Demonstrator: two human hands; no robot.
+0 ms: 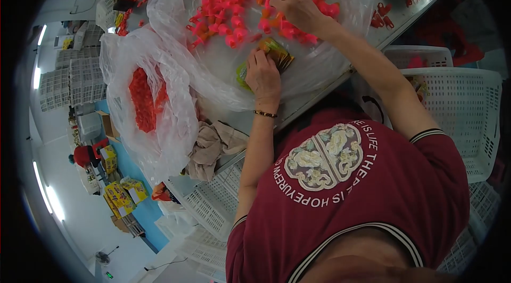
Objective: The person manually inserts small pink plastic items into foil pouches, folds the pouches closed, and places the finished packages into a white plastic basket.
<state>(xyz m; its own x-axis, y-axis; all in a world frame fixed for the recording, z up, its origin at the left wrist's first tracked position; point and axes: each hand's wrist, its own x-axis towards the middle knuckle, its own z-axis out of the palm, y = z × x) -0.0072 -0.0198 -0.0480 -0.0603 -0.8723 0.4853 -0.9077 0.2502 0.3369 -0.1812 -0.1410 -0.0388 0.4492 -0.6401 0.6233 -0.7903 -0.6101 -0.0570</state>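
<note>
My left hand is closed on a small shiny green and yellow packet, held low over clear plastic sheeting. A dark beaded bracelet is on that wrist. Farther forward, my right hand reaches into a spread heap of bright pink and orange plastic pieces, some with small ring-like ends. Its fingers are curled together among them, and whatever is between the fingertips is hidden. The heap lies inside a large opened clear plastic bag on a metal-topped table.
A second clear bag with red-orange pieces stands at left, beside a beige cloth. Loose red clips lie near the right table edge. White crates stand right; yellow boxes and another person are far left.
</note>
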